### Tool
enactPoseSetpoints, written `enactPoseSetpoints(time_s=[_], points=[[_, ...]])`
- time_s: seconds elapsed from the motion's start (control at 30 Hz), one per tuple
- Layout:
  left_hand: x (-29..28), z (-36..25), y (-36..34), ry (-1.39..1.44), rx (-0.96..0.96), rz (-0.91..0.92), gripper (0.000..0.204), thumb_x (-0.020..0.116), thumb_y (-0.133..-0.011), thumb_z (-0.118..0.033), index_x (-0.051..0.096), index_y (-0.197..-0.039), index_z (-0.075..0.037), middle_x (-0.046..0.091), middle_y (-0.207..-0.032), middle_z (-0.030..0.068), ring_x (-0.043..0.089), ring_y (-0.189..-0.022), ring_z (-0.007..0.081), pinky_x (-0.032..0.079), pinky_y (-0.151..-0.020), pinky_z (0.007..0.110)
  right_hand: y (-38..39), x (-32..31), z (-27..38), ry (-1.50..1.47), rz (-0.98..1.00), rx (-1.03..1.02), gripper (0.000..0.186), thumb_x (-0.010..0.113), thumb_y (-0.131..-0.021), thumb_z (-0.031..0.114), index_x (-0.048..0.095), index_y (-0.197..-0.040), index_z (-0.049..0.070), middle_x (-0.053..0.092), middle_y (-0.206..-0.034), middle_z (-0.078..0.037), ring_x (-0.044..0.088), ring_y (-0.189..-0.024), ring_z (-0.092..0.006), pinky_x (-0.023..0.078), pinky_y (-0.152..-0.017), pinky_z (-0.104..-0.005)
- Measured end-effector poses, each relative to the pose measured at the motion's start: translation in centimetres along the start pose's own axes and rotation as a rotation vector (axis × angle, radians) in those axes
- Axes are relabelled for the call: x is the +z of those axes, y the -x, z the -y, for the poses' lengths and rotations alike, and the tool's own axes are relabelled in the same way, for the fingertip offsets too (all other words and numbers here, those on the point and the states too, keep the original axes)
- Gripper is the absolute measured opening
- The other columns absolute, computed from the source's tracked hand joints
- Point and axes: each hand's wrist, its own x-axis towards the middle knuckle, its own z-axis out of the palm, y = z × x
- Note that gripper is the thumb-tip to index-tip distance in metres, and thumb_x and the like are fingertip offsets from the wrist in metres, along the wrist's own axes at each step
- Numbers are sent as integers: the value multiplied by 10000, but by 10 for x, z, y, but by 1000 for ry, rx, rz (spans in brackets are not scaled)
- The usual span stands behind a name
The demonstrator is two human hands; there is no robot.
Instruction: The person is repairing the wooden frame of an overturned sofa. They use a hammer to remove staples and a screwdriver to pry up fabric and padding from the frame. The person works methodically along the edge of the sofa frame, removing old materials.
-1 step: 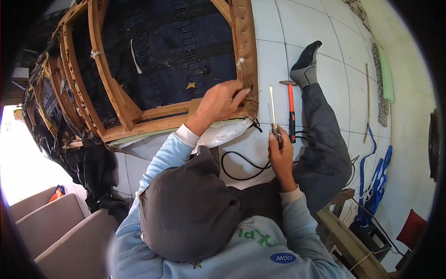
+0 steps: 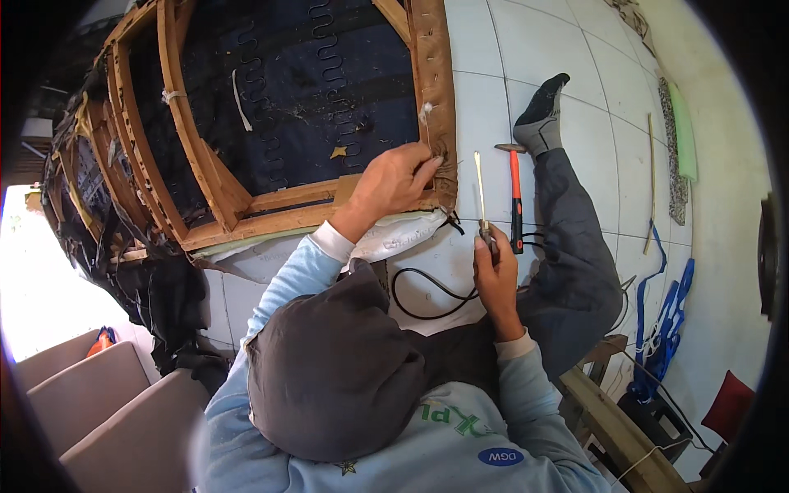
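Note:
My left hand (image 2: 392, 184) reaches over the near right corner of a wooden furniture frame (image 2: 283, 223). Its thumb and index finger are pinched together at the brown leather-like strip (image 2: 434, 78) along the frame's right side; what lies between the fingertips is too small to make out. A white tuft with a thread (image 2: 426, 112) sits on that strip, just beyond the fingers. In my right hand (image 2: 498, 279) is a screwdriver (image 2: 481, 193) with a long shaft, its tip pointing away from me. A hammer (image 2: 515, 185) with a red and black handle lies on the floor beside it.
Dark fabric and wavy springs (image 2: 329, 57) fill the frame. My outstretched leg (image 2: 567, 222) lies right of the hammer. A black cable (image 2: 411, 314) loops over the tiles. Blue straps (image 2: 657, 329) lie farther right, and beige panels (image 2: 123, 403) stand at lower left.
Hardly anything differs: the screwdriver's tip has shifted very slightly left, while my left hand keeps its pinch at the strip.

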Motion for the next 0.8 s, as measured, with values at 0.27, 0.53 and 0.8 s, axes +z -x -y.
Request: enactPoseSetpoints(time_s=[0.27, 0.53, 0.8], points=[[-2, -36, -10, 181, -75, -183, 211, 668, -1051, -204, 710, -971, -14, 717, -875, 125, 686, -768, 270, 553, -728, 393, 0, 11, 33, 92, 16, -147, 432, 637, -1116, 138, 567, -1508, -31, 668, -989, -33, 570, -847, -77, 472, -746, -249], [-12, -10, -13, 517, -556, -103, 392, 597, -1158, -342, 708, -1158, 34, 756, -965, 58, 670, -855, 124, 552, -810, 294, -7, 78, 31, -62, 103, -114, 488, 563, -1150, 167, 447, -1602, 25, 596, -828, -9, 516, -644, -61, 432, -550, -244], [-7, -10, -6, 558, -548, -41, 326, 595, -1152, -259, 698, -1197, 46, 774, -1012, 70, 697, -865, 94, 606, -812, 288, -7, 114, 21, -131, 61, -192, 479, 482, -1191, 205, 362, -1631, 58, 550, -812, -15, 473, -559, -52, 431, -474, -237]])
